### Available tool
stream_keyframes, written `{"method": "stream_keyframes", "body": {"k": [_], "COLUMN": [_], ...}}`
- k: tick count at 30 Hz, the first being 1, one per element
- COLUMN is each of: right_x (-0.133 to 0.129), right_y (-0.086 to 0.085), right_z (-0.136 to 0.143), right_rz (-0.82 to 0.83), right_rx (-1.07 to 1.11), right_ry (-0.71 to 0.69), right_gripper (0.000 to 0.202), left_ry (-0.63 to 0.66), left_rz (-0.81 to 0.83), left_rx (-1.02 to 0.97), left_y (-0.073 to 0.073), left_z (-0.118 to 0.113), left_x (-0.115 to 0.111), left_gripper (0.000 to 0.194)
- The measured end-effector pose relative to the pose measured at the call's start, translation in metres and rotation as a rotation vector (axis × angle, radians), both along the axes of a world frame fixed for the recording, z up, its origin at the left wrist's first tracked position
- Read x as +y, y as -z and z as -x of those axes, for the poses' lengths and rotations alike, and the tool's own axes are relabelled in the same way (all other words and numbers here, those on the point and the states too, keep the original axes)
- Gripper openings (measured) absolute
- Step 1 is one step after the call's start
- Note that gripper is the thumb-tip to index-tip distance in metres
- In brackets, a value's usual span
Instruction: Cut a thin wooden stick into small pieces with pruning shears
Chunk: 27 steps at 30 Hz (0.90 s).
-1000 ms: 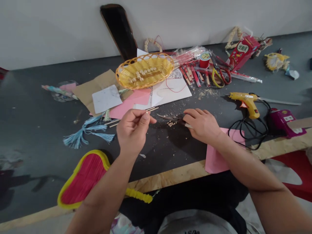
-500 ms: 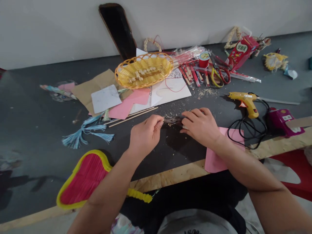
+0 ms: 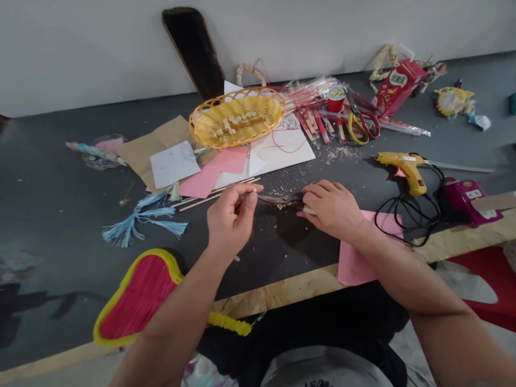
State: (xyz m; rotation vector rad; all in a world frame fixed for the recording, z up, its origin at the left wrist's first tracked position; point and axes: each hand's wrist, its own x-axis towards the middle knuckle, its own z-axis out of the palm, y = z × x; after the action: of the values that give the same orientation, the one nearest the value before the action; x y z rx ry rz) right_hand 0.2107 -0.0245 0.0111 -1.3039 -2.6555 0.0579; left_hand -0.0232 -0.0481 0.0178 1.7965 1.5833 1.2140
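Note:
My left hand (image 3: 231, 217) is closed in a pinch, thumb against forefinger, around a small pale piece (image 3: 254, 191) too small to name. My right hand (image 3: 332, 209) is wrapped round a thin dark-bladed tool (image 3: 280, 199), its blade pointing left toward my left fingertips. A pale bit shows under the right fingers, and the rest of the grip is hidden. Pale crumbs (image 3: 282, 191) lie on the dark table (image 3: 274, 258) around the blade. Behind my hands, a yellow woven basket (image 3: 237, 138) holds several small pale knobbly pieces (image 3: 237, 119).
A glue gun (image 3: 407, 169) with a black cord lies right, beside a purple box (image 3: 467, 199). Scissors (image 3: 358, 129) and a red carton (image 3: 399, 88) lie behind. Pink paper (image 3: 355, 258) is under my right forearm. A blue tassel (image 3: 139, 220) and a red-and-yellow fan (image 3: 137, 301) lie left.
My left hand has drawn left, away from the blade, and turned so its pinching fingers show. More of the blade is visible. The right hand has barely moved.

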Motion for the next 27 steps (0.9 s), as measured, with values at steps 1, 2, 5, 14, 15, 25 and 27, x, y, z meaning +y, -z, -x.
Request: {"method": "stream_keyframes", "body": {"k": [1, 2, 5, 14, 15, 25, 27], "right_x": [0.002, 0.004, 0.011, 0.026, 0.025, 0.014, 0.01], "right_y": [0.001, 0.001, 0.0, 0.004, 0.003, -0.005, -0.003], "right_z": [-0.001, -0.003, -0.009, -0.012, -0.011, -0.014, -0.012], "right_rz": [0.027, 0.056, 0.175, 0.862, 0.946, 0.657, 0.338], "right_rx": [0.047, 0.108, 0.346, 1.199, 1.315, 1.203, 0.911], "right_ry": [0.034, 0.078, 0.23, 0.387, 0.368, 0.122, 0.134], "right_gripper": [0.018, 0.019, 0.027, 0.049, 0.048, 0.026, 0.022], "left_ry": [-0.017, -0.028, -0.025, 0.033, 0.032, 0.035, 0.042], "left_rz": [-0.003, 0.003, 0.051, 0.191, 0.192, 0.243, 0.249], "left_rx": [-0.076, -0.152, -0.329, -0.401, -0.405, -0.675, -0.716], "left_y": [0.0, 0.0, 0.003, 0.005, 0.005, 0.007, 0.005], "left_z": [0.0, 0.0, 0.0, 0.001, 0.001, -0.004, -0.005], "left_x": [0.001, 0.002, 0.006, 0.006, 0.006, 0.01, 0.009], "left_gripper": [0.02, 0.021, 0.021, 0.022, 0.022, 0.028, 0.03]}}
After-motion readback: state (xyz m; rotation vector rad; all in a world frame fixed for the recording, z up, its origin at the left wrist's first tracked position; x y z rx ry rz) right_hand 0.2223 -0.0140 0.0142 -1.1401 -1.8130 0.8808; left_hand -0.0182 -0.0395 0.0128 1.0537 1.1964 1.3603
